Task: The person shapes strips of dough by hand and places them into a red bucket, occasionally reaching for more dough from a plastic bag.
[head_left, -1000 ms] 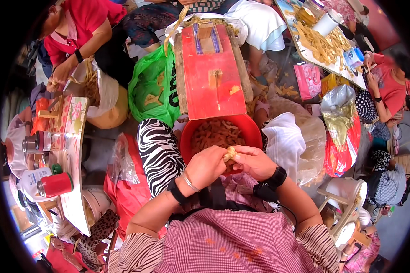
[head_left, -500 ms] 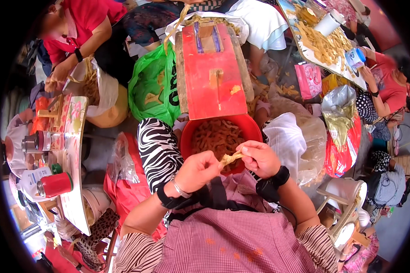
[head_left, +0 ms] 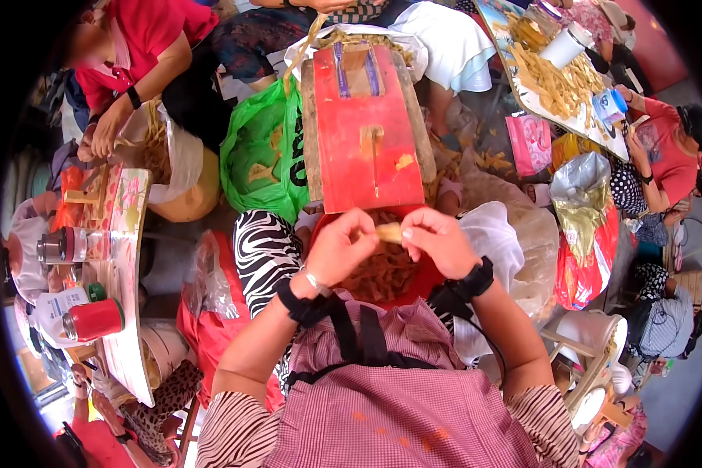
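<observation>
My left hand (head_left: 340, 248) and my right hand (head_left: 442, 243) meet above a red bucket (head_left: 427, 282). Pinched between their fingertips is a short, folded pale yellow strip (head_left: 388, 232), the left hand on one end and the right on the other. Many tan twisted pieces (head_left: 376, 274) lie inside the bucket below. Just beyond my hands, a red board (head_left: 366, 148) with a worn slot-like mark slopes over the bucket's far rim. What the strip is made of, I cannot tell.
A green plastic bag (head_left: 251, 148) stands left of the board. Left is a side table (head_left: 129, 312) with a red jar (head_left: 93, 319); far right, a table (head_left: 522, 82) holds a pile of strips (head_left: 558, 82). Other people sit around, one in a red shirt (head_left: 156, 47) at the far left.
Both hands have moved away from me, toward the board. The twisted strip between them now looks shorter and flatter. At the far left, the red-shirted person's hands have shifted.
</observation>
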The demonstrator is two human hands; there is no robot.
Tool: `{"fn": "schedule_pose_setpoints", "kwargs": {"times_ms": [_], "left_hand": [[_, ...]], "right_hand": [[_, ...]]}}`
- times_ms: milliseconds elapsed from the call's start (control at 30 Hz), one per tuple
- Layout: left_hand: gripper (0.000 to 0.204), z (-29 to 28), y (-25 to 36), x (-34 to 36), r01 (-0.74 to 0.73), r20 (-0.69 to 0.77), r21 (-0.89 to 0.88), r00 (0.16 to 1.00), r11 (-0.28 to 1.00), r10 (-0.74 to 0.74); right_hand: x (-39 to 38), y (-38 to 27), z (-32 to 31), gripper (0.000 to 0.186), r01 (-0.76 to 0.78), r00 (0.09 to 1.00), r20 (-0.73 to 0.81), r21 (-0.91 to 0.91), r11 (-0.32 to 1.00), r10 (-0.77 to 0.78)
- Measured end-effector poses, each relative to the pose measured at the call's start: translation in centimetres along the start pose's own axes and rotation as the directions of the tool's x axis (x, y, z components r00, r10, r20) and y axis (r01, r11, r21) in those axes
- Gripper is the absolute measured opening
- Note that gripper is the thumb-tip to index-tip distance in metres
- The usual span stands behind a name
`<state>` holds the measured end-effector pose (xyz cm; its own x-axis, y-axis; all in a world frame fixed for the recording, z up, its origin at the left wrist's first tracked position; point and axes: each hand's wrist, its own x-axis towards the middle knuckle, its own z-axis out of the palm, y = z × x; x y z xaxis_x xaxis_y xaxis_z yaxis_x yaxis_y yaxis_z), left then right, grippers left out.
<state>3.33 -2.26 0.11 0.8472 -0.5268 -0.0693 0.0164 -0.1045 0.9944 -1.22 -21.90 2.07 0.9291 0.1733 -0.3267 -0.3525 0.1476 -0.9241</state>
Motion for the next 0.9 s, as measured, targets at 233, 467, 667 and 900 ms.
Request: {"fn": "schedule_pose_setpoints", "kwargs": {"times_ms": [233,467,667,900], "left_hand": [[0.010,-0.6,1.4,4.9,-0.095,-0.218,0.277,0.963,0.956,0.159],[0.009,-1.0,0.5,6.6,-0.070,-0.203,0.464,0.962,0.883,0.183],[0.010,-0.7,-0.1,7.3,-0.089,-0.246,0.508,0.938,0.857,0.244],[0.013,-0.5,-0.2,8.0,-0.089,-0.203,0.640,0.939,0.763,0.279]], "right_hand": [[6.2,-1.3,-0.7,0.017,0.237,0.923,-0.209,-0.356,0.904,-0.324],[8.7,0.1,-0.7,0.013,0.144,0.974,-0.141,-0.228,0.963,-0.179],[9.4,0.1,-0.9,0.006,0.077,0.977,-0.185,-0.174,0.982,-0.109],[10.5,-0.4,-1.6,0.003,-0.062,0.990,-0.127,-0.077,0.995,0.052]]}}
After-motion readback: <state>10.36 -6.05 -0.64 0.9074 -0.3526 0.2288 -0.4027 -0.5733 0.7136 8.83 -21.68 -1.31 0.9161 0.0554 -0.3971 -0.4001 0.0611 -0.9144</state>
